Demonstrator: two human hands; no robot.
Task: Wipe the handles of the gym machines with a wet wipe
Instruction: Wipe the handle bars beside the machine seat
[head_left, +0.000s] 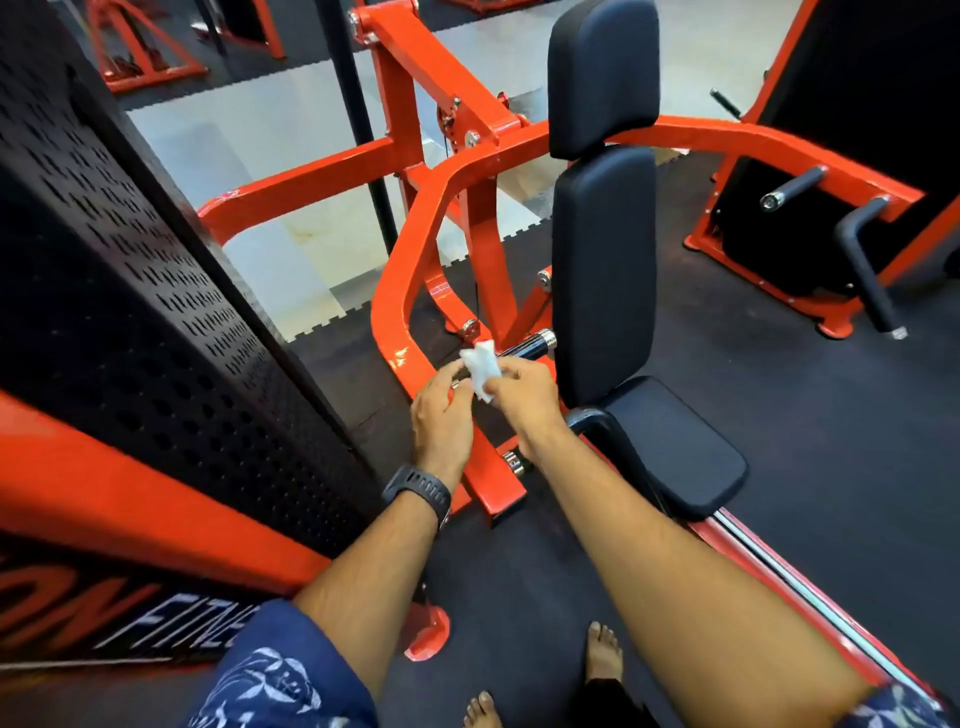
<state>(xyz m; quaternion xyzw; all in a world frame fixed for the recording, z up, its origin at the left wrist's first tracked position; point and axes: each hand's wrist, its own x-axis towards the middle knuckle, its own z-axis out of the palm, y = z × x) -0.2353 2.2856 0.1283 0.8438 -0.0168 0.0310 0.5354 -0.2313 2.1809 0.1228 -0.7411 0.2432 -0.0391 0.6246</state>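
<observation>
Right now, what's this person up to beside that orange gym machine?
A person stands at an orange gym machine with a white wet wipe held between both hands: the right hand pinches it, the left hand curls its fingers at the other edge. The wipe sits just in front of the machine's black handle, beside the padded seat; contact is hard to tell.

Just left of the black padded seat back (602, 270), the short black handle with a chrome end cap (532, 345) shows only its tip. The rest lies behind the crumpled white wet wipe (480, 366) and the right hand (524, 397). Whether the left hand (441, 415) grips the wipe cannot be told. Below-left of the seat back, the right forearm (623, 509) mostly covers a chrome-capped stub (513, 462). Far below-left, white lettering (156, 618) is cut off by the picture's edge and a blue patterned sleeve (280, 675).
</observation>
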